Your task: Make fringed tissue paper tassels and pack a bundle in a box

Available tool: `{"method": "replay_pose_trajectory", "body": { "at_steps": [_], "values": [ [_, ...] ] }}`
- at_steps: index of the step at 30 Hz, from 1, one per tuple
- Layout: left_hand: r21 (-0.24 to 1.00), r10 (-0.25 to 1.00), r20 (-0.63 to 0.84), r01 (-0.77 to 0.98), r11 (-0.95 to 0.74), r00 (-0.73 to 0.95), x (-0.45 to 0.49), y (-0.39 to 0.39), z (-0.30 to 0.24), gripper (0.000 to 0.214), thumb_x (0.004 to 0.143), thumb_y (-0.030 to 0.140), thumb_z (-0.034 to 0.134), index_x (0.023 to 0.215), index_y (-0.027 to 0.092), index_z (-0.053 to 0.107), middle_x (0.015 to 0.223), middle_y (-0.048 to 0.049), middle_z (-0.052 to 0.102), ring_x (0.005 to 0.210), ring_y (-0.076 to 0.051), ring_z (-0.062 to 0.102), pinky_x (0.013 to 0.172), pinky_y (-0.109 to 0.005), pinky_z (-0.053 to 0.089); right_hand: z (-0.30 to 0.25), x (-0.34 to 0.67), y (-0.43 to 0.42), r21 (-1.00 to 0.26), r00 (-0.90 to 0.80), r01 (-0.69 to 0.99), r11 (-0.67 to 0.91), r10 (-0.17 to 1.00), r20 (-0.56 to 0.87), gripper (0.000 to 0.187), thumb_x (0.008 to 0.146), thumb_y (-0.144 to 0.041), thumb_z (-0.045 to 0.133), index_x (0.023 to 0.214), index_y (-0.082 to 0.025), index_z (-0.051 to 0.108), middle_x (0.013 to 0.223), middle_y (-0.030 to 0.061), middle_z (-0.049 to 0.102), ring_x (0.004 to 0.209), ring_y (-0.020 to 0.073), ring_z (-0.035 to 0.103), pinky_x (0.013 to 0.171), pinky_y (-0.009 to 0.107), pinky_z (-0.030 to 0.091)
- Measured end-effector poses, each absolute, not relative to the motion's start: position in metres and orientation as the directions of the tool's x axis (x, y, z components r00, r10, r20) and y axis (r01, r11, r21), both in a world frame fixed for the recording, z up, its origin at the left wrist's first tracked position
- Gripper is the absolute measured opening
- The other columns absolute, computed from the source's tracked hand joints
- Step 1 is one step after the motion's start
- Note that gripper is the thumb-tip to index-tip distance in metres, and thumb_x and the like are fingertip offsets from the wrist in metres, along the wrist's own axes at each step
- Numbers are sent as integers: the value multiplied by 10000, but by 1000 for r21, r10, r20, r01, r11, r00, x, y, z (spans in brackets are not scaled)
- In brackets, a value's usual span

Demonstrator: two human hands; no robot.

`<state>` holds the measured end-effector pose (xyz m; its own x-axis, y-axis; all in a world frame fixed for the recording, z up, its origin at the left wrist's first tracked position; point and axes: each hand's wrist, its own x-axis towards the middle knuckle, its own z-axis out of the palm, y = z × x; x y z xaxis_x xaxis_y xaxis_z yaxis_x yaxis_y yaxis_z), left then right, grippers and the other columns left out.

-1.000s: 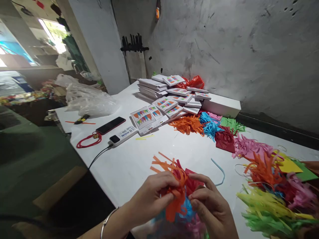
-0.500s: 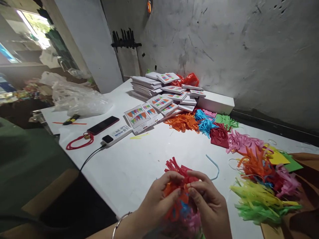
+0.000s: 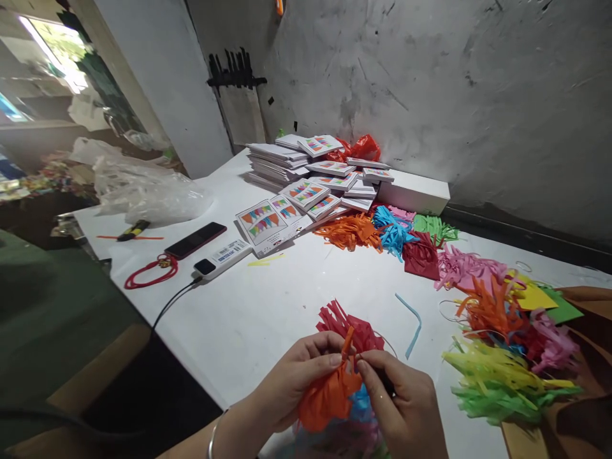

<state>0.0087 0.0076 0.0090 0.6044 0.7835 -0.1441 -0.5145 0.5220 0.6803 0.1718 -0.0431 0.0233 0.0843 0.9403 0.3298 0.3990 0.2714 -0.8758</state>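
My left hand (image 3: 306,370) is closed on an orange tissue-paper tassel (image 3: 327,398), pinched at its narrow twisted top, which pokes up between thumb and fingers. Close against it, my right hand (image 3: 399,395) has thumb and forefinger pressed together beside the tassel's top; what they pinch is too small to make out. A red tissue-paper tassel (image 3: 366,333) lies just beyond my fingers, with a thin pale string (image 3: 388,342) looping out to its right. Blue tissue strips (image 3: 362,403) and pink ones show under and between my hands, partly hidden.
Fringed tissue tassels lie along the right, including orange (image 3: 351,233), dark red (image 3: 421,255) and yellow (image 3: 497,366) ones. A blue paper strip (image 3: 415,325) rests nearby. Behind stand stacked printed packs (image 3: 277,162) and a white box (image 3: 415,191). A phone (image 3: 196,240) and cabled white device (image 3: 222,259) sit left.
The orange tassel has turned so its twisted top now sticks up from my left fingers, with its fringe hanging below. The right fingertips stay beside it; the view has shifted slightly.
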Motion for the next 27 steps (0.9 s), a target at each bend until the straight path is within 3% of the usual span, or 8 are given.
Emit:
{"method": "replay_pose_trajectory", "body": {
  "at_steps": [5, 10, 13, 15, 17, 19, 23, 27],
  "values": [
    [894, 857, -109, -328, 306, 503, 3, 8, 3, 212, 850, 359, 783, 961, 180, 756, 892, -44, 755, 785, -126, 670, 723, -213, 526, 14, 175, -46, -714, -10, 572, 405, 873, 487, 202, 976, -270, 528, 916, -237, 718, 766, 26, 746, 604, 153, 688, 582, 227, 496],
    [998, 906, 55, -47, -39, 420, 2, 6, 2, 221, 943, 339, 634, 1049, 187, 754, 947, -72, 759, 843, -176, 666, 736, -270, 521, 4, 180, -47, -482, -160, 680, 552, 754, 637, 212, 943, -165, 555, 1103, -174, 693, 779, 82, 751, 639, 189, 709, 586, 258, 509],
    [988, 872, 126, 19, -153, 473, 2, 4, 6, 202, 955, 282, 580, 998, 176, 748, 911, -73, 751, 796, -172, 657, 708, -276, 518, 8, 180, -44, -654, -120, 581, 484, 846, 519, 157, 959, -233, 555, 992, -211, 707, 764, 49, 739, 627, 157, 688, 590, 229, 505],
    [973, 850, 173, 50, -227, 498, 2, 4, 9, 192, 955, 251, 563, 973, 179, 740, 894, -72, 743, 782, -169, 650, 696, -276, 514, 13, 178, -42, -875, 16, 414, 249, 960, 281, 191, 955, -363, 584, 891, -221, 694, 662, 7, 683, 549, 130, 624, 521, 208, 471],
    [939, 830, 244, 92, -331, 501, 1, 4, 11, 190, 951, 211, 548, 992, 186, 732, 879, -71, 734, 790, -172, 647, 702, -281, 511, 16, 176, -41, -986, 95, 169, -2, 995, 15, 275, 884, -482, 669, 950, -215, 680, 563, -43, 593, 451, 103, 522, 425, 190, 403],
    [888, 792, 321, 125, -442, 519, -1, 4, 13, 205, 937, 172, 536, 1018, 187, 724, 868, -74, 723, 804, -180, 644, 719, -292, 510, 16, 174, -40, -989, 68, -40, -141, 987, -144, 455, 801, -531, 748, 1109, -213, 642, 533, -89, 530, 394, 84, 450, 373, 176, 353],
    [807, 718, 380, 170, -566, 583, -2, 2, 16, 231, 938, 139, 502, 1024, 185, 712, 876, -86, 697, 819, -188, 626, 737, -300, 508, 9, 175, -37, -976, -88, -112, -188, 980, -179, 445, 805, -569, 733, 1046, -206, 647, 551, -88, 505, 397, 79, 443, 372, 178, 338],
    [764, 684, 408, 185, -619, 604, -1, 2, 11, 273, 940, 109, 486, 1106, 186, 688, 919, -93, 701, 843, -192, 620, 750, -294, 506, 9, 181, -30, -987, -14, 151, 48, 999, 46, 317, 933, -492, 610, 824, -198, 657, 690, -7, 585, 597, 113, 536, 532, 206, 429]
  ]
}}
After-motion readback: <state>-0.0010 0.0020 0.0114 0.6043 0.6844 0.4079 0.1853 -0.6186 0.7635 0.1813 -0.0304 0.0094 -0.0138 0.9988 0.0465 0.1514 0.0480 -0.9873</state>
